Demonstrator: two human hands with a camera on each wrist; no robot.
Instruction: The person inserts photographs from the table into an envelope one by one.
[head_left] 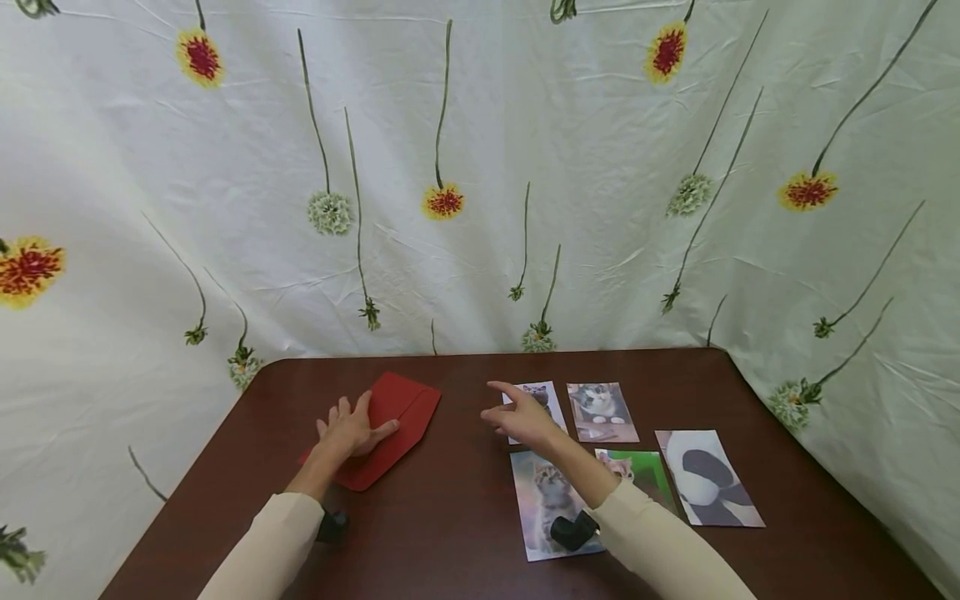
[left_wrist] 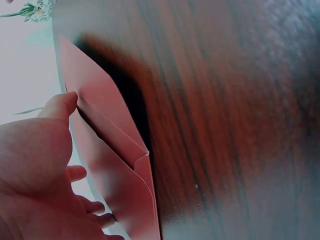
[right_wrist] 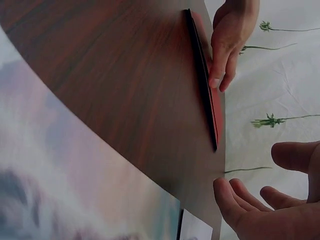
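A red envelope (head_left: 408, 417) lies on the left part of the table, its pointed flap toward the back right. My left hand (head_left: 347, 429) rests on it with spread fingers. In the left wrist view, the thumb touches the envelope (left_wrist: 107, 95) by the flap's fold, and a gap shows between flap and pocket. My right hand (head_left: 528, 421) hovers, holding nothing, over the left side of the photo cards, fingers loosely extended. Below it lies a kitten photo (head_left: 546, 500), and a smaller cat photo (head_left: 557, 410) is partly hidden behind the hand.
Another cat photo (head_left: 603, 412) lies at the back, a green-backed cat photo (head_left: 652, 475) in front of it, partly under my right forearm. At the far right is a black-and-white animal photo (head_left: 701, 475). A flowered cloth (head_left: 480, 275) hangs behind the brown table (head_left: 450, 517).
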